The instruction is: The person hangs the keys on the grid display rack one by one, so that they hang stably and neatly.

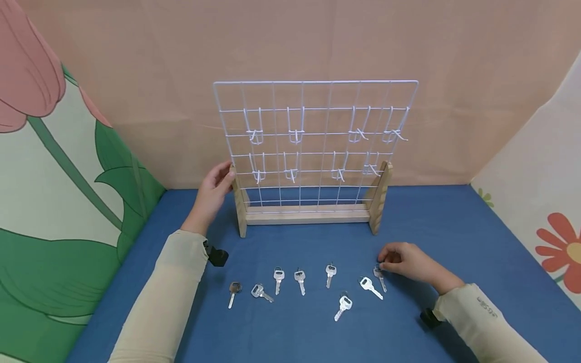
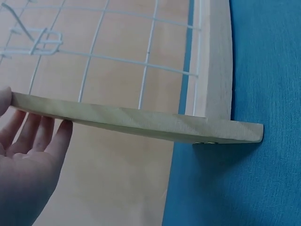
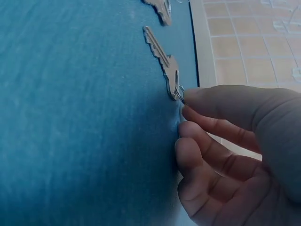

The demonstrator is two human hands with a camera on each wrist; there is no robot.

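My L hand (image 1: pixel 215 187) half-curls round pale wooden upright (image 1: pixel 239 209), prob. steadying; R hand (image 1: pixel 408 261) fingers pinch ring (image 3: pixel 180 93) of silver metal key (image 3: pixel 170 66).

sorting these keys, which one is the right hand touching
The rightmost key in the head view: the right hand pinches its ring; the other seven keys lie untouched.

Head view looks down; closer wrist views share the rack (image 1: pixel 308 217).
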